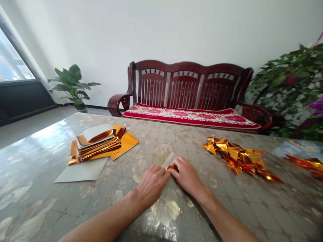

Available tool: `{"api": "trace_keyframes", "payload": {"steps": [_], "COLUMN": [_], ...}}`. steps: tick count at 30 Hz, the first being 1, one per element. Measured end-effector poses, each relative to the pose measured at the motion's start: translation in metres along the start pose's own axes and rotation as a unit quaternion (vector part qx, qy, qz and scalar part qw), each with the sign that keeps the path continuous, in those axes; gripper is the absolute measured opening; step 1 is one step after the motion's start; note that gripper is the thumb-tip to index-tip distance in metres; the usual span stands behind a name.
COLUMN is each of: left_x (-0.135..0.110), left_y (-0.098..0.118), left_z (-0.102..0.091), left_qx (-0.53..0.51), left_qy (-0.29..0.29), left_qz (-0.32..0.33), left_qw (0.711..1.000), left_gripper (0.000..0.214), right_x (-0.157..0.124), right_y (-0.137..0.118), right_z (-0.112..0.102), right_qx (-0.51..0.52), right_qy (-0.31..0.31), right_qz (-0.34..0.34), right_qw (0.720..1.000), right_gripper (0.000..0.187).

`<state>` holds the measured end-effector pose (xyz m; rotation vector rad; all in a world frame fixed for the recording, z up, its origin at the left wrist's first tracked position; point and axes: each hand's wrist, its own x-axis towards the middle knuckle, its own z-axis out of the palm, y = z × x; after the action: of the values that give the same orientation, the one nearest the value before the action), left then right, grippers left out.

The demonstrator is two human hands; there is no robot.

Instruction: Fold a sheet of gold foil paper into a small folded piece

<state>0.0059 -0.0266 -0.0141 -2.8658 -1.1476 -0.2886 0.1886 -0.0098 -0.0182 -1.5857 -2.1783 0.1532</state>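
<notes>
Both my hands rest on the table in front of me, pressed onto one small folded gold foil paper whose white back shows. My left hand has its fingers curled on the paper's near left side. My right hand pinches the paper's right edge with bent fingers. To the left lies a stack of flat gold foil sheets. A pile of folded gold foil pieces lies to the right.
A single white-side-up sheet lies beside the stack. More folded foil sits at the right table edge. Beyond the table stand a dark wooden bench with a red cushion, a potted plant and leafy plants.
</notes>
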Motion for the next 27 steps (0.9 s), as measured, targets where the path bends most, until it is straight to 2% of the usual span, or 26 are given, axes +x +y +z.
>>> {"api": "trace_keyframes", "payload": {"steps": [8,15,21,27], "left_x": [0.001,0.009,0.009,0.005], "left_y": [0.006,0.009,0.013,0.02], "left_z": [-0.005,0.003,0.0,-0.005], "left_qx": [-0.003,0.007,0.001,-0.019], "left_qy": [-0.019,-0.034,-0.05,-0.039], "left_qz": [-0.019,-0.053,-0.064,-0.054], "left_qw": [1.0,0.998,0.997,0.998], "left_gripper": [0.022,0.021,0.02,0.018], "right_x": [0.0,-0.001,-0.002,-0.001], "right_y": [0.016,0.005,0.004,0.013], "right_z": [-0.003,-0.002,-0.002,-0.001], "right_qx": [0.047,0.0,-0.034,-0.009], "right_qy": [-0.007,0.002,-0.012,-0.021], "right_qz": [0.006,0.022,0.031,-0.003], "right_qw": [0.999,1.0,0.999,1.0], "right_gripper": [0.014,0.007,0.008,0.011]}}
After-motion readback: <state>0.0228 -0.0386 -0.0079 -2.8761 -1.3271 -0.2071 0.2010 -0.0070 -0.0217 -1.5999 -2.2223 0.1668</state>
